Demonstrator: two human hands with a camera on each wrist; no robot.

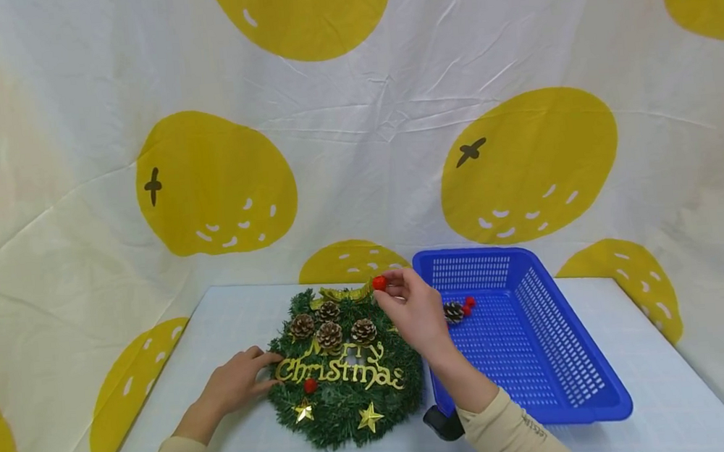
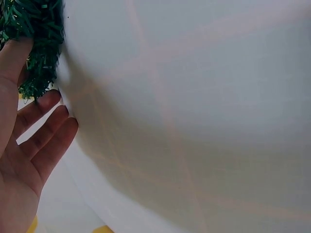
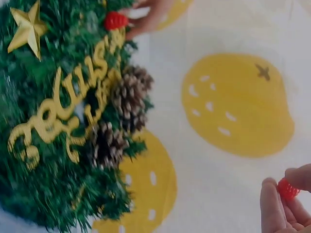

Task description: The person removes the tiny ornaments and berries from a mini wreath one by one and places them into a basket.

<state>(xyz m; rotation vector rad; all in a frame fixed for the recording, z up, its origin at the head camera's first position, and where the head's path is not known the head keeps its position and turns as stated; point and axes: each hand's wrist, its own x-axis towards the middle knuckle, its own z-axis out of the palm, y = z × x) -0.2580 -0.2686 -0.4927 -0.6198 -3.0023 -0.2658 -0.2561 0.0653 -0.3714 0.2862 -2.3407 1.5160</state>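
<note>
A green Christmas wreath (image 1: 335, 418) lies on the table, with pinecones (image 1: 330, 336), gold "Merry Christmas" lettering (image 1: 343, 372), gold stars (image 1: 370, 417), a gold bow (image 1: 342, 295) and a red berry (image 1: 310, 385) on it. My left hand (image 1: 236, 380) holds the wreath's left edge between thumb and fingers; the thumb (image 2: 14, 56) overlaps the greenery in the left wrist view. Between thumb and fingertips, my right hand (image 1: 412, 312) pinches another red berry (image 1: 379, 283), raised by the wreath's upper right. That berry (image 3: 288, 188) shows textured in the right wrist view.
A blue plastic basket (image 1: 569, 337) stands right of the wreath, holding a pinecone (image 1: 453, 312) and small red berries (image 1: 468, 305). Behind the table (image 1: 252, 447) hangs a white cloth (image 1: 358, 183) printed with yellow fruit.
</note>
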